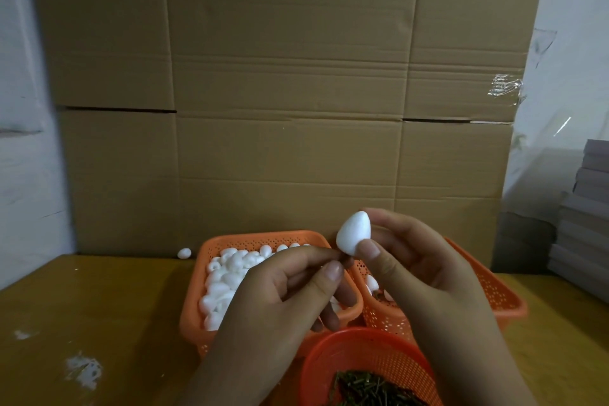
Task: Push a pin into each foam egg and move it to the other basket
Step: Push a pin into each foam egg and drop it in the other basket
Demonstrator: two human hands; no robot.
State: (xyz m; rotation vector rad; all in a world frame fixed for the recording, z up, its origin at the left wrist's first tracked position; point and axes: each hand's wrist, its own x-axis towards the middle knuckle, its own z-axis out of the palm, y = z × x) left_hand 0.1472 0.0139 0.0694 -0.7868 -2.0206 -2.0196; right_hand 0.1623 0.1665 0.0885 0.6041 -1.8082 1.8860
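- Two hands meet above the baskets: my right hand grips a foam egg between thumb and fingers.
- My left hand pinches a barely visible pin at the egg's lower end.
- Left basket holds many eggs; the right basket few.

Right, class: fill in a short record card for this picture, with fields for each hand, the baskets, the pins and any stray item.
right hand: right hand holds a foam egg between thumb and fingers
left hand: left hand pinches at the egg's lower end; pin itself too small to tell
left basket: left basket full of white eggs
right basket: right basket holds a few eggs
pins: pile in round red basket
stray: loose egg on the table
backdrop: cardboard sheet
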